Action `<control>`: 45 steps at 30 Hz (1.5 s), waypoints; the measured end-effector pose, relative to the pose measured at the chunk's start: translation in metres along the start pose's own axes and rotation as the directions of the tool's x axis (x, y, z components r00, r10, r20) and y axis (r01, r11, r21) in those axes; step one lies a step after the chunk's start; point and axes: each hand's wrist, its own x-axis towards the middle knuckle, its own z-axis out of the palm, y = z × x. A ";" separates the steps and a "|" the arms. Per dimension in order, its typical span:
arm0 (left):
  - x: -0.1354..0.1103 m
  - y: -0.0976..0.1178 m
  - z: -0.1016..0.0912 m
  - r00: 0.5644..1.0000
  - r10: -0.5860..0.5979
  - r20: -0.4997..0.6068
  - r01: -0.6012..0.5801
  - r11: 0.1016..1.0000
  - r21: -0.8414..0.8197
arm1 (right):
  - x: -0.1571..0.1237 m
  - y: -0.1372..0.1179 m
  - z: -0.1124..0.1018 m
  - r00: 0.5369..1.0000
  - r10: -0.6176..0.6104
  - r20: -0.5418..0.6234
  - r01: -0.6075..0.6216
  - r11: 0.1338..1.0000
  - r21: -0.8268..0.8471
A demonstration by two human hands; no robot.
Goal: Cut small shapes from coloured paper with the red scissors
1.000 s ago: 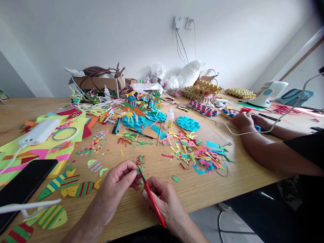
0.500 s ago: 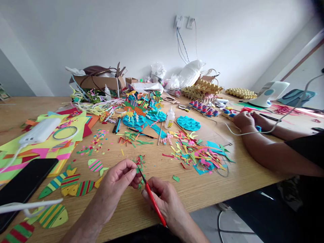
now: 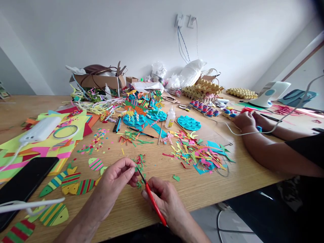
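My left hand (image 3: 116,179) is closed in a pinch on a tiny scrap of coloured paper, too small to make out, just above the wooden table (image 3: 207,189). My right hand (image 3: 164,199) is wrapped round red-handled scissors (image 3: 151,197), whose dark blades point up toward the left fingertips. Small green and red paper snips (image 3: 139,161) lie right behind the blades. Striped paper fish (image 3: 76,184) lie to the left of my left hand.
A heap of paper offcuts (image 3: 199,155), a glue bottle (image 3: 169,118), blue discs (image 3: 188,123), a black phone (image 3: 24,184) and a white power bank (image 3: 40,130) cover the table. Another person's arms (image 3: 268,148) rest at the right, with hands near painted egg cartons (image 3: 205,109).
My hands stay in nearly the same place; the scissors and left fingertips have shifted slightly. The view has drifted a little.
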 end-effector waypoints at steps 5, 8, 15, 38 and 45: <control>0.001 0.004 -0.003 0.999 -0.018 0.026 0.016 0.997 0.072 | 0.001 0.000 -0.001 1.000 -0.006 0.008 0.006 0.997 -0.081; 0.003 0.005 -0.009 0.998 -0.035 0.045 0.028 0.988 0.150 | 0.005 -0.001 -0.004 1.000 0.002 0.024 0.002 0.983 -0.185; 0.032 0.015 -0.072 0.984 0.176 0.016 -0.122 0.610 0.783 | 0.011 -0.010 -0.015 1.000 0.013 0.009 -0.005 0.771 -0.637; 0.078 0.008 -0.177 0.994 0.090 -0.069 0.070 -0.005 0.998 | 0.010 0.005 -0.042 0.998 0.058 0.013 -0.024 0.594 -0.804; 0.078 0.017 -0.150 0.989 0.144 0.018 -0.023 0.035 0.999 | 0.006 0.002 -0.050 0.995 0.049 -0.086 -0.097 0.626 -0.774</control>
